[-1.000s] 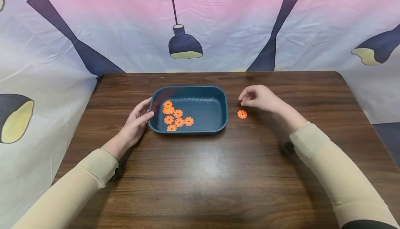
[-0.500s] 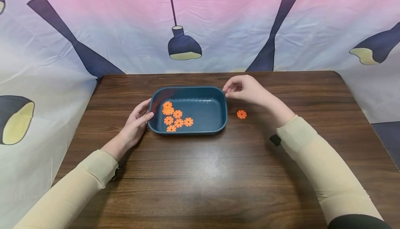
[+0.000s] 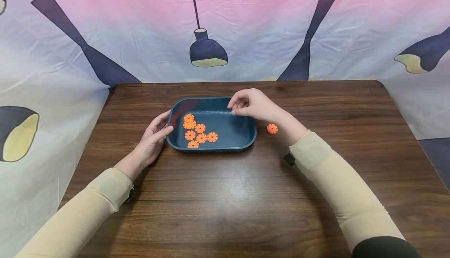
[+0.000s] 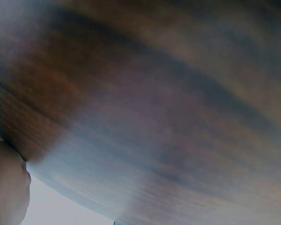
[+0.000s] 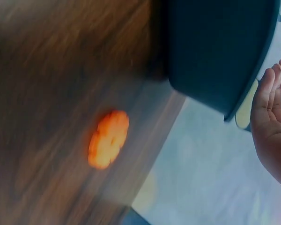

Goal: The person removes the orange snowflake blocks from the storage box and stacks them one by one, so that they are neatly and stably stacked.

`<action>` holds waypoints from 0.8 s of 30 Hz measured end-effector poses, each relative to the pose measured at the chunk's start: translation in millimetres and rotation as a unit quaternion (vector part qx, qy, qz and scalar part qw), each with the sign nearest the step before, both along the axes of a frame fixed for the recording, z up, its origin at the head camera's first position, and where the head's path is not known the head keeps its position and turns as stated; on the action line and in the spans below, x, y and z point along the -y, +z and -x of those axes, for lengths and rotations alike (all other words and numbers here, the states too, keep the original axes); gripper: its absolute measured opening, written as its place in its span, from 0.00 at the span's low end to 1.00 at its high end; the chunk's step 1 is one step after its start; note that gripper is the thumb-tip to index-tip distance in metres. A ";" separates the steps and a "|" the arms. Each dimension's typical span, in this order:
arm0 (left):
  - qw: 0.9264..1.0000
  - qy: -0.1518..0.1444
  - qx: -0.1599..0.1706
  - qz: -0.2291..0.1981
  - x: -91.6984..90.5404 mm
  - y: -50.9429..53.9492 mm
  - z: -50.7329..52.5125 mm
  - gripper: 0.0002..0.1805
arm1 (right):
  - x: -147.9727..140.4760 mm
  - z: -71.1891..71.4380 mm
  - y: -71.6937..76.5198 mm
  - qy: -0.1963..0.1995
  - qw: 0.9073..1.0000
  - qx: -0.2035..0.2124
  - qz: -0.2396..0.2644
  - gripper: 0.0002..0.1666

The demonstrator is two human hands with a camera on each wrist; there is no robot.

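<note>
1. Nearest me, the left hand [image 3: 150,140] grips the left end of the dark teal tray [image 3: 232,133], thumb over the rim, on the wood-grained table [image 3: 225,203].
2. The gathering looks mostly done: I make out seven orange discs [image 3: 200,128] inside, all in the tray's left part, two overlapping at the back. The nearest is partly cut off by the front wall. They are flat and flower-like, with notched edges and small dark centre holes.
3. Left over, as I judge it, is one loose disc [image 3: 272,128] lying flat on the table just beyond the tray's right end, with the same notched rim.
4. A bit farther, the right hand [image 3: 254,105] hangs over the tray's right part, fingers curved towards the thumb; I cannot tell whether a disc is hidden there.
</note>
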State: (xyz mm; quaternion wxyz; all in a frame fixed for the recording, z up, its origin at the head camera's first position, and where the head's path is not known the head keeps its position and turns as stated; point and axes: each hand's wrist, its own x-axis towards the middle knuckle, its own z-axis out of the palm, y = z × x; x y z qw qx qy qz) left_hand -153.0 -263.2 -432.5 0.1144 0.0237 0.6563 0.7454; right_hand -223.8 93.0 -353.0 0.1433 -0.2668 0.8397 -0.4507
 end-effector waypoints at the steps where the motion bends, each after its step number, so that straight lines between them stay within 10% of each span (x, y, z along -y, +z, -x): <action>1: 1.000 0.001 0.001 0.000 0.0 0.1 -0.1 0.30 | 3.1 0.2 -1.7 0.006 1.000 -0.001 -0.001 0.10; 24: 1.000 0.002 -0.001 -0.005 -1.4 -1.0 0.2 0.30 | 51.6 -4.0 -35.7 0.082 0.995 0.028 -0.039 0.12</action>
